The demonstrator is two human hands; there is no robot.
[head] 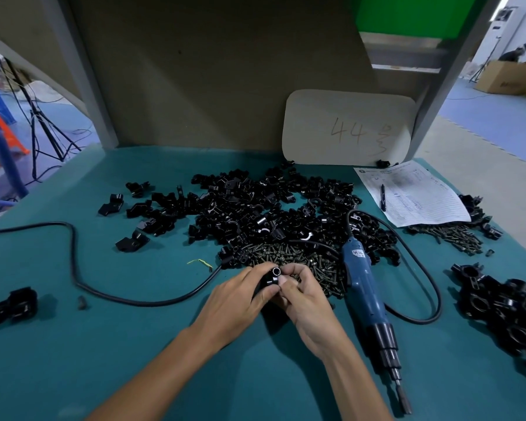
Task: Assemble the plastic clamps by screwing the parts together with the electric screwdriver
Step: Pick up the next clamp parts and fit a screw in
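Left hand [240,294]: fingers curled round a black clamp [272,278], gripping it from the left; forearm bare.
Right hand [304,296]: thumb and fingertips pinch the same clamp from the right; knuckles bent, back of hand to camera.
Clamp: held just above the table [134,344], centre of view, near edge of the screws [304,256]. Round open bore faces up toward camera. Whether a screw is in it: cannot tell, fingers cover that side.
Screwdriver [366,296]: blue body, black collar, lying flat on the table just right of the right hand, not touched. Bit points toward the person; rear end rests against the screws.
Cable [73,262]: black, runs from the left edge, loops across the table and passes under the hands' side of the screws. A second loop curves round right of the screwdriver.
Parts [271,208]: big loose spread of black plastic pieces behind the screws; strays scattered to its left.
Clamp heap [504,311]: black pieces bunched at the right edge.
Paper [419,199]: printed sheet, far right, pen [383,197] lying on it; more screws just below it.
Card [346,129]: pale, round-cornered, leaning on the back panel, "44" handwritten.
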